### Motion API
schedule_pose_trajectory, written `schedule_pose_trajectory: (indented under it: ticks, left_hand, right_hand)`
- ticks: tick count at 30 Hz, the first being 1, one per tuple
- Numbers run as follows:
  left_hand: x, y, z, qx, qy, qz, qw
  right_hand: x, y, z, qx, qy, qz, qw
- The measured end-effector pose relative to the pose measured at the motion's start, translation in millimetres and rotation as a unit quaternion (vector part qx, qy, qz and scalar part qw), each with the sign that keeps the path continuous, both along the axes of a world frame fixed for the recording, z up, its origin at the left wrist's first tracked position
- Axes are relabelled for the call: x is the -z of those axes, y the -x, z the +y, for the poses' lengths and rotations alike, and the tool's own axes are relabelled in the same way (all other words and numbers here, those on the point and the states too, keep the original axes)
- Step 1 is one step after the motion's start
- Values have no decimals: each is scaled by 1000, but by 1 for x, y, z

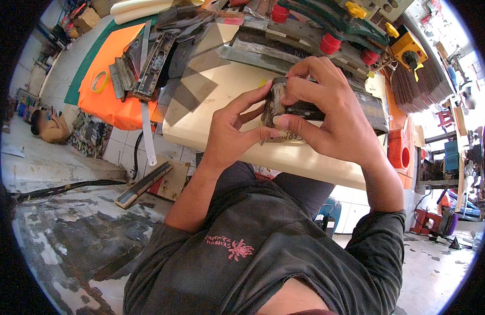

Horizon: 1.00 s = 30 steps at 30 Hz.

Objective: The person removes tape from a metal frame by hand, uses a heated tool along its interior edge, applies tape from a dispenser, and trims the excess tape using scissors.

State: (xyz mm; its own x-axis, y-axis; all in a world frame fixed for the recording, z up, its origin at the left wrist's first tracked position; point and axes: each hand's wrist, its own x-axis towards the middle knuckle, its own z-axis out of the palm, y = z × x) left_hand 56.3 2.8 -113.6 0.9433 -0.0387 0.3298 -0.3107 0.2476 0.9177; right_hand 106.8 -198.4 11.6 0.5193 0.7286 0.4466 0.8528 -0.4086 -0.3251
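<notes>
Both hands meet over the pale table in front of me, at the left end of a long dark bar-like piece with a worn grey, smeared end block. My left hand has its forefinger against the block's top and its thumb at the lower edge, closed round that end. From the right, my right hand bends over the piece, fingers on top and thumb pressed to the block's lower side. The far part of the piece runs behind my right hand, partly hidden; its exact kind is unclear.
Green machine arms with red knobs stand behind the table. On the left, an orange sheet bears a yellow tape roll and metal clamp-like parts; a steel ruler overhangs the edge. Another person sits far left.
</notes>
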Motion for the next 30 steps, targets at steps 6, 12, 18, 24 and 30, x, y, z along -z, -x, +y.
schedule_pose_trajectory:
  ticks: [6,12,18,24,30]
  left_hand:
    - [-8,-2,5,-6,-25,-8,1000]
    - [-18,-8,10,-15,-96,-18,995]
    - [-19,-18,8,-22,-113,-70,991]
    - [-12,-20,6,27,-36,-40,998]
    - [-4,-21,2,53,42,-24,997]
  right_hand:
    - [0,-1,2,2,-22,57,998]
    - [3,-4,0,-3,-26,59,998]
    - [2,-5,-1,-7,-33,65,997]
    - [3,-2,1,-1,-38,67,997]
    - [9,-8,-4,-25,-60,55,996]
